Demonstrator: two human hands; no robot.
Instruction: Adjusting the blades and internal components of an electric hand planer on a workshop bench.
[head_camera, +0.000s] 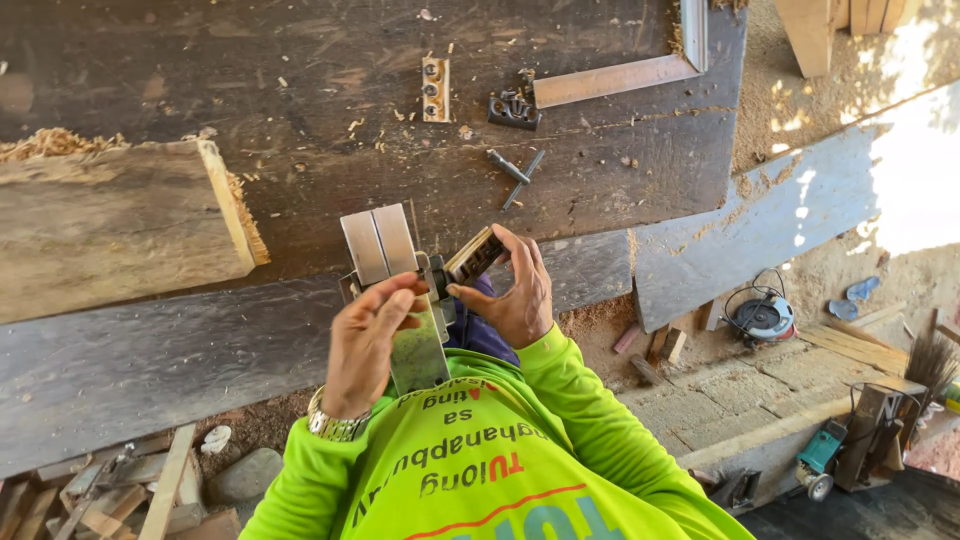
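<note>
In the head view, the left hand (368, 335) is closed around a metal plane body (395, 290), thumb and fingers wrapped on its middle so its two pale flat plates stick out beyond the fingertips and its greenish lower part runs back toward the chest. The right hand (512, 290) pinches a small ridged block (474, 254) between thumb and fingertips, just beside the left hand and touching or nearly touching the plane body's upper side; whether it is seated I cannot tell. The step looks like fitting this block onto the held tool, hands close together above the lap. The next move seems to call for lining the block up squarely and holding it steady. Beyond the hands on the dark workbench (300, 90) lie two loose bolts (515, 172), a black cluster of small parts (513, 108) and a little wooden strip with holes (435, 90); a rough timber beam (110, 225) lies out to the left.
</note>
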